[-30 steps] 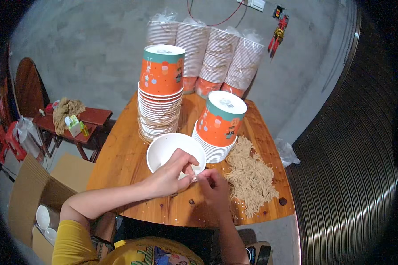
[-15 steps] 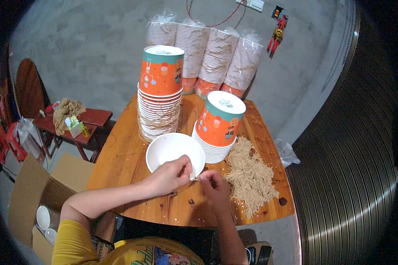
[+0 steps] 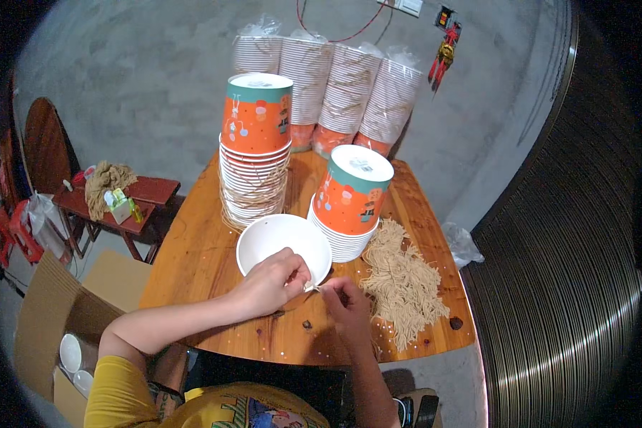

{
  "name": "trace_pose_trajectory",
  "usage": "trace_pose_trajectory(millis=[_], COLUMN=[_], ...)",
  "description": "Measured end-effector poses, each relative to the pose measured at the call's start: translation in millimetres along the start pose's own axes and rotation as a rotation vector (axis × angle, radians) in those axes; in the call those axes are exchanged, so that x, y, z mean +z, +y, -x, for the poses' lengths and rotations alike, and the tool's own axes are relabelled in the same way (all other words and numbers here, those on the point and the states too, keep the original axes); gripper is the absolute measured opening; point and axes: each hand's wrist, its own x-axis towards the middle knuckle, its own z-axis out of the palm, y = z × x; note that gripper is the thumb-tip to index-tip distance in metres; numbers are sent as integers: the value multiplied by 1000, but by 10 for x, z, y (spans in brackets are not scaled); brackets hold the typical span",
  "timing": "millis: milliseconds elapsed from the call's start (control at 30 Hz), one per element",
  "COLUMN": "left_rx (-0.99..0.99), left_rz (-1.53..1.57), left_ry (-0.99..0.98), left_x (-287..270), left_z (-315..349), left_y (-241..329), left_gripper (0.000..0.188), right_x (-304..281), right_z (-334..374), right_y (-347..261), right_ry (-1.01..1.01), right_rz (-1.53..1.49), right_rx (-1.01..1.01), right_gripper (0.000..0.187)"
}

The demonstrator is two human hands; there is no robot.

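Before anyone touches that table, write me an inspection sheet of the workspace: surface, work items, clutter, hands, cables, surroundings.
Surface: wooden table, pale specks along its near side.
Work items: open white tub in front; left tub stack, wound with tan strands; right tub stack; beige string pile beside it.
Clutter: the specks; four bagged tub stacks at the back.
Hands: left hand and right hand appear to pinch a small pale strand at the tub's near rim.
Cables: red cord looping down the wall.
Surroundings: ribbed shutter right; open cardboard box and red bench left.
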Motion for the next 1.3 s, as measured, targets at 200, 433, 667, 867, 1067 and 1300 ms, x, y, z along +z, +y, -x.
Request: trace_pose_trajectory(millis=[200, 433, 667, 867, 1067, 1300], left_rx=[-9, -9, 31, 103, 85, 334], left_rz=[-7, 39, -30, -64, -153, -277], left_ry=[-7, -27, -1, 55, -121, -118], left_x=[8, 17, 34, 34, -114, -247], left_z=[-2, 1, 29, 36, 122, 332], left_y=[25, 79, 96, 83, 115, -118], left_gripper=[12, 14, 12, 10, 15, 14], right_x=[-43, -22, 21, 10, -317, -251], right_z=[11, -5, 33, 165, 80, -232], right_y=[89, -228, -261, -211, -392, -609], right_ry=[6, -53, -9, 12, -124, -256], right_rz=[-24, 372, 466, 560, 612, 796], right_rx=[-10, -224, -378, -225, -335, -363], right_gripper=[6, 12, 13, 11, 13, 9])
